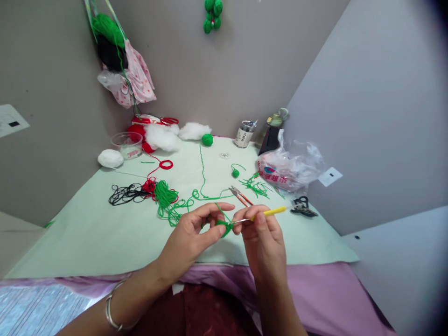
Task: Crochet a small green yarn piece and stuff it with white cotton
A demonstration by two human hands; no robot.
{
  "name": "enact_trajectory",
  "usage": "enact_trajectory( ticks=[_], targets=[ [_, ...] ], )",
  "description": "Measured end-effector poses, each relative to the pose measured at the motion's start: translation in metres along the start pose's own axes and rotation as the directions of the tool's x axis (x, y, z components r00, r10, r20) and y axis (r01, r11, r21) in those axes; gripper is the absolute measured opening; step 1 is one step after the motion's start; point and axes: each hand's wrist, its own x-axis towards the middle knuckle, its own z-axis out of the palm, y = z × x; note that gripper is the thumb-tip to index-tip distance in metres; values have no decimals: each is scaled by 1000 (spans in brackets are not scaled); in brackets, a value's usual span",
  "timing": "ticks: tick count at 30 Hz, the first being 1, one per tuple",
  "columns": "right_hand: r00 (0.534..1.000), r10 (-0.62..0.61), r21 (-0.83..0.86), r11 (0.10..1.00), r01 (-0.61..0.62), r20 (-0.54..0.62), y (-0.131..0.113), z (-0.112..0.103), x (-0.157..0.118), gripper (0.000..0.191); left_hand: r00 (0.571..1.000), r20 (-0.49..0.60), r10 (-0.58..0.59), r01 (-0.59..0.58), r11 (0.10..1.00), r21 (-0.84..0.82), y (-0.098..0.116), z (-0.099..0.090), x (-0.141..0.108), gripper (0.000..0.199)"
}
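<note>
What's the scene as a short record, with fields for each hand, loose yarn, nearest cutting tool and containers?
Left hand: pinches a small green crocheted yarn piece
Right hand: grips a yellow-handled metal crochet hook, its shaft reaching the piece
Loose yarn: tangled green strands right of tangled black strands, red yarn between
Nearest cutting tool: red-handled metal snips, beyond the hands
Containers: clear round plastic tub, left; cylindrical can with pale printed label, back; crumpled translucent plastic bag with red print, right
</note>
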Motion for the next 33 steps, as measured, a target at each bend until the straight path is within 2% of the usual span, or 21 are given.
enact_trajectory(
  ticks=[4,7,13,16,18,20,21,22,23,24,26,28,30,33],
  targets=[
    [998,-58,-49,997,60,34,0,-2,-3,24,1000,-9,9,-9,1000,21,-1,0,-1,32],
    [989,-136,-162,976,143,51,-1,-5,-6,22,999,-38,37,-34,996,85,-1,0,-2,31],
    [948,-276,-391,864,317,159,-6,-7,-11,24,985,-113,133,-107,971,212,1,4,-4,26],
    [874,-390,-505,713,486,290,-1,-8,-14,26,970,-166,179,-140,965,223,0,8,-6,29],
    [797,-465,-583,547,601,386,6,-9,-16,31,970,-197,143,-112,981,160,-1,10,-6,36],
    [708,-549,-644,354,678,444,15,-10,-18,38,985,-170,31,-34,999,-14,-3,11,-5,46],
    [667,-591,-659,281,698,454,18,-10,-18,39,991,-122,-47,31,991,-133,-3,10,-4,49],
    [642,-622,-661,252,707,449,19,-10,-18,39,991,-63,-122,103,963,-251,-3,9,-2,52],
    [647,-636,-653,282,703,420,19,-9,-17,36,982,-5,-186,173,921,-350,-3,8,0,52],
    [681,-629,-634,361,684,376,18,-8,-16,33,972,36,-233,226,879,-419,-3,6,1,51],
    [801,-550,-552,602,577,237,12,-6,-12,27,968,27,-251,235,856,-460,-1,3,4,46],
    [876,-465,-422,773,474,131,6,-3,-8,23,979,-5,-204,183,888,-421,-1,2,4,41],
    [904,-410,-353,834,424,116,2,-1,-5,22,991,4,-132,125,932,-341,-3,1,3,41],
    [894,-409,-430,784,448,185,3,2,-5,23,999,-19,-39,34,982,-188,-7,3,1,38]
  ],
)
